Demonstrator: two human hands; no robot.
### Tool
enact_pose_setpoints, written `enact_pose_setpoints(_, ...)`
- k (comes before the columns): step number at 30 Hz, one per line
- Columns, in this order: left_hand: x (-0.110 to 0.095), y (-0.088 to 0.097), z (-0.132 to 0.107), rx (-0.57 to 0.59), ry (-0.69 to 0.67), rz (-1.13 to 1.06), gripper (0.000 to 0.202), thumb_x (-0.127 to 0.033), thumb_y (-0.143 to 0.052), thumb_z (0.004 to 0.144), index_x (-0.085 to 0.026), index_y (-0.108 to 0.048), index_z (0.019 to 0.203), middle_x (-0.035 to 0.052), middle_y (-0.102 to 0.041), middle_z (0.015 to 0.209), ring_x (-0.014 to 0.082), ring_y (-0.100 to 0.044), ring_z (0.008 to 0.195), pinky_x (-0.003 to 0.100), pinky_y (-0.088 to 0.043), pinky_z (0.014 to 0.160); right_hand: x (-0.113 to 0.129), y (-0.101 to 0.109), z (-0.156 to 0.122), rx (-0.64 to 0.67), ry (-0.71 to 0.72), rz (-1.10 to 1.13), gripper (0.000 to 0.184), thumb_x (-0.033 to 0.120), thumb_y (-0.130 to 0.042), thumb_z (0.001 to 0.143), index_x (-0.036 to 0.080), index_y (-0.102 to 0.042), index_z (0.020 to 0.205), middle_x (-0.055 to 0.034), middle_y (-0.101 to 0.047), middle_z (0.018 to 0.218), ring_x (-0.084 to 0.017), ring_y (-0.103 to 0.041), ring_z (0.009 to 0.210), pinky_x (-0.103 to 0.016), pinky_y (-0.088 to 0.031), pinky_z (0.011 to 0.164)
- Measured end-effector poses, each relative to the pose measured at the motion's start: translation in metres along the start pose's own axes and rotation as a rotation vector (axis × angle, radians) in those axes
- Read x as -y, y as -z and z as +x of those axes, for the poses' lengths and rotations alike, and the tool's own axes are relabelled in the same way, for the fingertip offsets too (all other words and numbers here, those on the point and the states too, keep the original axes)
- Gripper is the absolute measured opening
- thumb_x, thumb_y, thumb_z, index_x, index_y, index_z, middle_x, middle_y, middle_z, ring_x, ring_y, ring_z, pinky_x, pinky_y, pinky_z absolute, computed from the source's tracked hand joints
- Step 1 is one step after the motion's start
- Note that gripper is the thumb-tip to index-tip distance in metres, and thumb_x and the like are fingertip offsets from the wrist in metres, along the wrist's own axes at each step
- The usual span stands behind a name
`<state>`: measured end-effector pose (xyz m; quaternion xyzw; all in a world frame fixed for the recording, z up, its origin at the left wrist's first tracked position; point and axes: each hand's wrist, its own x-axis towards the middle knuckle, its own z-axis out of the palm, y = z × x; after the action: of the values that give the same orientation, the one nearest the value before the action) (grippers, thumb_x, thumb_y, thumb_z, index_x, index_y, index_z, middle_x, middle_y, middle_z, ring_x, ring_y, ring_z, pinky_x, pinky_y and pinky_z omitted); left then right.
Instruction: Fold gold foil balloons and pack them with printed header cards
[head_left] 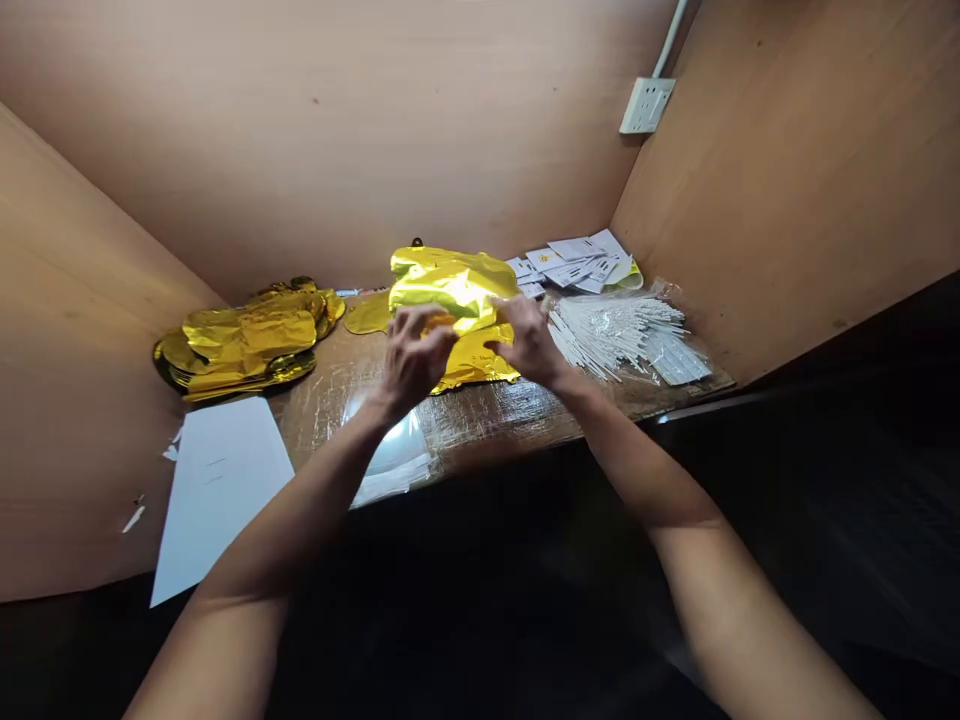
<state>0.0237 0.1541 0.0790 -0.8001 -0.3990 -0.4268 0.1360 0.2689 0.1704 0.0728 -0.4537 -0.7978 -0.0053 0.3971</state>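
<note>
A crumpled gold foil balloon (450, 285) lies in the middle of the plastic-wrapped wooden table (480, 420). Both of my hands are on its near side. My left hand (412, 358) has its fingers curled and pinches the foil's left part. My right hand (529, 340) grips the foil's right part with bent fingers. The foil is folded over between the two hands, and its lower edge rests on the table.
A stack of flat gold foil balloons (244, 340) lies at the left. White straws in clear bags (622, 335) and small white cards (574, 262) sit at the right back. A white sheet (217, 480) and clear plastic bags (397, 460) lie near the front edge. Wooden walls enclose three sides; a socket (646, 104) is on the wall.
</note>
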Motion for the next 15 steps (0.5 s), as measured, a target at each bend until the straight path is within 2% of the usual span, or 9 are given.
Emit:
enact_pose_setpoints(2, -0.028, 0.005, -0.056, 0.07, -0.095, 0.009, 0.015, -0.021, -0.065, 0.102, -0.024, -0.079, 0.101, 0.0096, -0.076, 0.129, 0.0298, -0.064, 0.12, 0.046, -0.047, 0.098, 0.02, 0.002, -0.064, 0.03, 0.049, -0.253, 0.042, 0.021, -0.071, 0.097, 0.027, -0.07, 0.138, -0.0142, -0.062, 0.117, -0.034, -0.054, 0.117, -0.052, -0.04, 0.099)
enact_pose_setpoints(3, -0.041, 0.007, -0.083, 0.117, -0.131, -0.007, 0.017, -0.017, -0.063, 0.103, -0.024, -0.078, 0.107, 0.0095, -0.076, 0.132, 0.029, -0.066, 0.123, 0.045, -0.048, 0.099, 0.03, 0.002, -0.095, 0.036, 0.071, -0.328, 0.043, 0.018, -0.071, 0.097, 0.029, -0.071, 0.138, -0.0155, -0.063, 0.123, -0.035, -0.053, 0.122, -0.053, -0.037, 0.102)
enact_pose_setpoints(5, -0.064, 0.009, -0.131, 0.205, -0.16, -0.057, 0.024, -0.013, -0.059, 0.104, -0.023, -0.076, 0.117, 0.0103, -0.074, 0.138, 0.0286, -0.066, 0.131, 0.044, -0.049, 0.102, 0.044, 0.0, -0.149, 0.045, 0.116, -0.403, 0.043, 0.016, -0.071, 0.097, 0.032, -0.072, 0.137, -0.0165, -0.062, 0.138, -0.035, -0.051, 0.131, -0.053, -0.032, 0.106)
enact_pose_setpoints(7, -0.08, 0.011, -0.167, 0.284, -0.165, -0.115, 0.027, -0.011, -0.056, 0.105, -0.021, -0.074, 0.122, 0.0115, -0.073, 0.141, 0.0288, -0.067, 0.134, 0.043, -0.051, 0.104, 0.054, -0.001, -0.189, 0.052, 0.152, -0.408, 0.037, 0.017, -0.071, 0.098, 0.032, -0.074, 0.131, -0.0153, -0.061, 0.147, -0.034, -0.051, 0.136, -0.052, -0.03, 0.108)
enact_pose_setpoints(10, -0.091, 0.012, -0.196, 0.367, -0.194, -0.189, 0.029, -0.01, -0.053, 0.106, -0.019, -0.073, 0.126, 0.0121, -0.076, 0.135, 0.0287, -0.068, 0.134, 0.042, -0.054, 0.107, 0.059, -0.002, -0.22, 0.103, 0.205, -0.333, 0.025, 0.016, -0.068, 0.1, 0.028, -0.076, 0.121, -0.0132, -0.067, 0.147, -0.031, -0.057, 0.139, -0.049, -0.03, 0.109)
enact_pose_setpoints(13, -0.089, 0.009, -0.203, 0.413, -0.21, -0.211, 0.028, -0.014, -0.053, 0.107, -0.019, -0.073, 0.126, 0.0128, -0.075, 0.137, 0.0296, -0.066, 0.137, 0.045, -0.054, 0.112, 0.056, -0.003, -0.225, 0.18, 0.265, -0.207, 0.02, 0.011, -0.059, 0.104, 0.023, -0.075, 0.11, -0.0116, -0.075, 0.136, -0.027, -0.064, 0.135, -0.046, -0.031, 0.111)
enact_pose_setpoints(15, -0.085, 0.007, -0.202, 0.436, -0.178, -0.203, 0.026, -0.016, -0.053, 0.107, -0.019, -0.074, 0.121, 0.0132, -0.075, 0.137, 0.031, -0.066, 0.137, 0.047, -0.055, 0.11, 0.052, -0.003, -0.221, 0.234, 0.293, -0.123, 0.022, 0.01, -0.055, 0.106, 0.021, -0.073, 0.108, -0.0116, -0.077, 0.132, -0.025, -0.067, 0.132, -0.044, -0.034, 0.11)
